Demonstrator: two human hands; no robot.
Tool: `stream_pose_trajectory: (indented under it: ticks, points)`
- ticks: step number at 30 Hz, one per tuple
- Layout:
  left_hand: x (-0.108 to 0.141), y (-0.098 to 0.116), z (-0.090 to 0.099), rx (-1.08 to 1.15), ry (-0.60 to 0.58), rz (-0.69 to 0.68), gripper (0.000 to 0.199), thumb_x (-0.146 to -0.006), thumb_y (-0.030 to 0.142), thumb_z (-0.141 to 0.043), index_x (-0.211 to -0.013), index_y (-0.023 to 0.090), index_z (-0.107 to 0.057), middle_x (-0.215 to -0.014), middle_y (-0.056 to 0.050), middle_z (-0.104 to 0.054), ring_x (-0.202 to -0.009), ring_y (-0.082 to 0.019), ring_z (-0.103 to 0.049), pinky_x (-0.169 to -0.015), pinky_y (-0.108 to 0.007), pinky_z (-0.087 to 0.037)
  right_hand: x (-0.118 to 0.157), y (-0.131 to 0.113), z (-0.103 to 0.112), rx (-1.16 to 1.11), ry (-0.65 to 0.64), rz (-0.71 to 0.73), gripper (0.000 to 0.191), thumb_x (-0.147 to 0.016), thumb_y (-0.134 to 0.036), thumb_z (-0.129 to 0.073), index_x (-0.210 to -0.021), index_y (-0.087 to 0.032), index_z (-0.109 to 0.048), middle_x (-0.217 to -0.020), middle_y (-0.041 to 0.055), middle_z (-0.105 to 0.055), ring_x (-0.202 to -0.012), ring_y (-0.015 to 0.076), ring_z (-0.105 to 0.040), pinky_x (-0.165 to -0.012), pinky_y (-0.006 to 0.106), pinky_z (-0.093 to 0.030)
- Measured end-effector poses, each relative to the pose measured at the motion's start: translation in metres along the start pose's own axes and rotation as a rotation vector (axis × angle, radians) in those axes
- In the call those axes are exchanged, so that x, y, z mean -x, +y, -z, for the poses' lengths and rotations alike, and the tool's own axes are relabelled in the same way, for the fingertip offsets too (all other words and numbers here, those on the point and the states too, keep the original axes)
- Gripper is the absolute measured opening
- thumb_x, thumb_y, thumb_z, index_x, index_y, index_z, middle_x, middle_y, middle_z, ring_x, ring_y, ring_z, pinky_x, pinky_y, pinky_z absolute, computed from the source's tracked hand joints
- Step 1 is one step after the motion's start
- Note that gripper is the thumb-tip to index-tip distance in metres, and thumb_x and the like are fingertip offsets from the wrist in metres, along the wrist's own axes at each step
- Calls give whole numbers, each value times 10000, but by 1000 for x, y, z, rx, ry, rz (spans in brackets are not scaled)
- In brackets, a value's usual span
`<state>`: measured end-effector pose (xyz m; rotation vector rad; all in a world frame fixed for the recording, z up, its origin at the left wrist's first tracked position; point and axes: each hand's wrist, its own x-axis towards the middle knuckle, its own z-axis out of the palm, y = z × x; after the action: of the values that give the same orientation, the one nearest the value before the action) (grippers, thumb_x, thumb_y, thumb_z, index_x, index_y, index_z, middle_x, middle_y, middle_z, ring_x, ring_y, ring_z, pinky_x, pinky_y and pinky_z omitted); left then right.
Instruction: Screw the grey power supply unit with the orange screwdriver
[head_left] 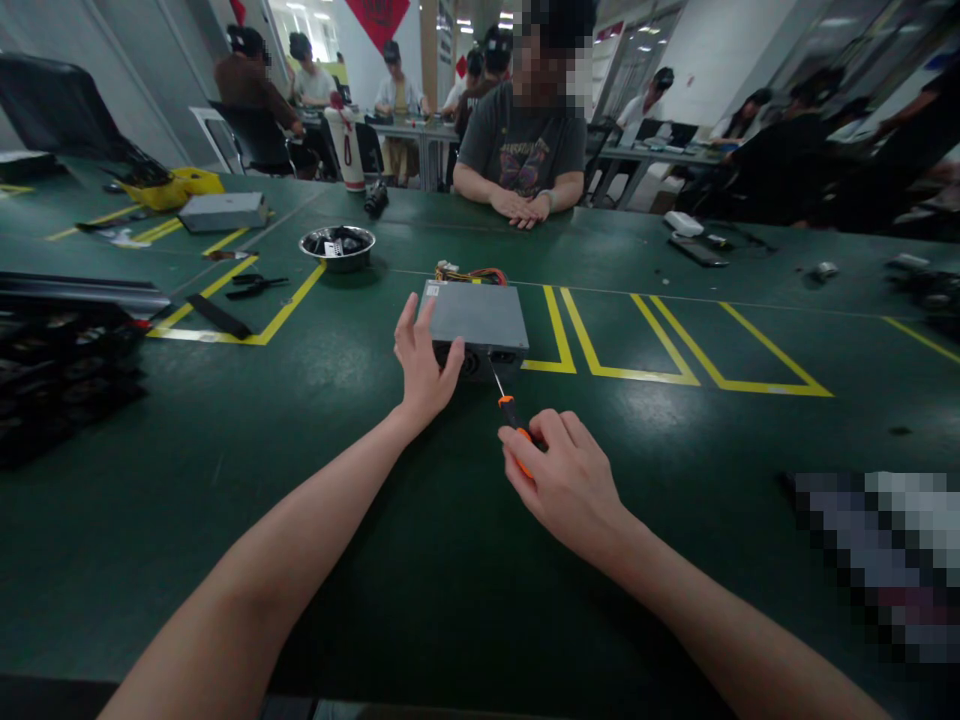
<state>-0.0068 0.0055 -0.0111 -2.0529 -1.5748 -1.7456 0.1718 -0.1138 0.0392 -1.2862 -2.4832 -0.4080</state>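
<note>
A grey computer power supply [480,312] lies flat on the green table, its fan grille and power socket facing me. Colored cables [487,274] stick out behind it. My left hand [426,365] rests against its near left corner, fingers spread and thumb by the front face. In my right hand [562,475] is an orange and black screwdriver [508,408], gripped by the handle. Its shaft points up and away, with the tip at the front face near the socket. Whether the tip sits in a screw I cannot tell.
A metal bowl [337,262] of dark parts stands beyond, to the left. Black parts [67,370] are stacked at the left edge. Yellow tape [637,376] marks areas on the table [360,590]. Across it sits a person [521,140] with hands together. A pixelated object [885,550] lies right.
</note>
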Motion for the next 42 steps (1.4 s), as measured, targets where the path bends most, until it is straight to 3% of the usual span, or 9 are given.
stream_pose_trajectory:
  ticks: [5, 9, 13, 17, 24, 30, 34, 37, 42]
  points:
    - [-2, -20, -9, 324, 81, 342, 603, -838, 465, -476, -1341, 196, -282, -1401, -128, -316, -1267, -225, -359, -1041, -365, -292, 1, 3, -5, -89, 37, -116, 469, -875, -468, -393, -1142, -97, -497, -745, 52, -564, -626, 133, -477, -599, 262, -366]
    - [-3, -31, -13, 446, 19, 544, 604, -793, 514, -526, -1294, 202, -401, -1323, -103, -454, -1231, -242, -415, -1030, -366, -316, 3, 1, -6, -80, -11, -70, 276, -863, -266, -449, -1081, -119, -529, -806, 57, -580, -686, 141, -504, -656, 275, -384]
    - [-4, -35, -12, 545, -12, 496, 501, -797, 477, -533, -1228, 223, -500, -1185, -51, -583, -1126, -217, -518, -1004, -352, -357, 0, 1, -6, -30, -24, -12, 232, -829, -261, -493, -1030, -175, -572, -878, 75, -554, -764, 177, -493, -659, 291, -374]
    - [-5, -36, -11, 557, -8, 509, 484, -792, 440, -542, -1223, 222, -511, -1169, -42, -596, -1074, -216, -551, -977, -367, -386, -2, 4, -9, -128, 36, -103, 444, -858, -443, -435, -1123, -95, -511, -767, 55, -563, -664, 144, -497, -651, 288, -389]
    - [-6, -34, -10, 571, 13, 555, 464, -774, 409, -570, -1195, 219, -529, -1135, -30, -616, -1074, -217, -554, -964, -352, -404, 0, 1, -10, -49, 5, 22, 275, -820, -156, -469, -1079, -148, -560, -875, 79, -561, -762, 166, -500, -673, 288, -385]
    - [-6, -34, -9, 544, 7, 554, 448, -782, 397, -559, -1193, 221, -531, -1120, -26, -622, -1047, -214, -569, -953, -352, -414, -1, 3, -16, -176, 63, -85, 501, -852, -482, -428, -1131, -71, -495, -771, 59, -575, -651, 139, -507, -637, 280, -400]
    - [-7, -35, -10, 539, 2, 546, 445, -785, 385, -550, -1197, 219, -530, -1105, -21, -629, -1032, -209, -576, -942, -348, -423, 2, 4, -19, -166, 59, -29, 261, -857, -255, -458, -1057, -107, -536, -822, 64, -591, -693, 132, -519, -657, 266, -400]
    - [-7, -36, -10, 544, 8, 541, 437, -783, 373, -547, -1189, 212, -539, -1105, -22, -630, -1028, -208, -578, -939, -345, -425, 2, 3, -19, -81, 70, 77, 235, -811, -141, -469, -1015, -154, -585, -858, 78, -563, -780, 164, -501, -691, 288, -385]
    - [-9, -35, -9, 537, 9, 533, 429, -774, 352, -548, -1176, 201, -551, -1109, -24, -631, -1038, -214, -571, -943, -353, -418, 2, 3, -22, -145, 95, 36, 339, -843, -390, -470, -1024, -127, -584, -802, 67, -557, -726, 159, -492, -679, 296, -373]
